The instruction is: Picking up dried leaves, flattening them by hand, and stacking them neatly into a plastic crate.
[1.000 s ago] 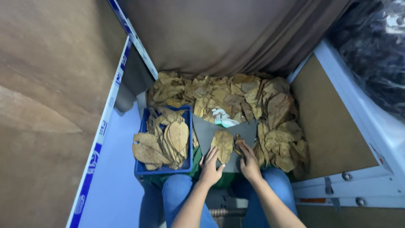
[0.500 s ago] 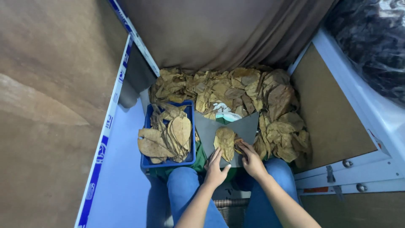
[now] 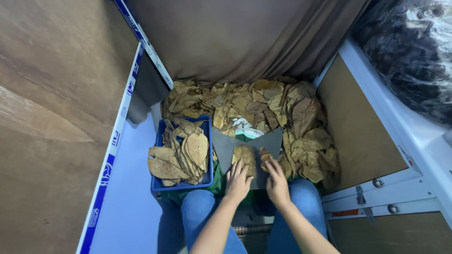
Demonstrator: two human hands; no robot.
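A grey board (image 3: 230,143) lies across my lap with a flat dry brown leaf (image 3: 245,156) on it. My left hand (image 3: 238,179) rests palm down on the near end of that leaf, fingers spread. Just to the right, my right hand (image 3: 275,181) touches a small curled leaf piece (image 3: 265,157) with its fingertips. Whether the fingers pinch it is unclear.
A blue crate (image 3: 158,187) at my left knee holds several large dry leaves. A heap of dry leaves (image 3: 263,106) fills the floor ahead and to the right. Brown curtain behind, brown wall left, white-framed panel (image 3: 358,136) right.
The view has shifted slightly. My left hand has slid further onto the flat leaf, and my right hand has moved a little toward the small leaf piece.
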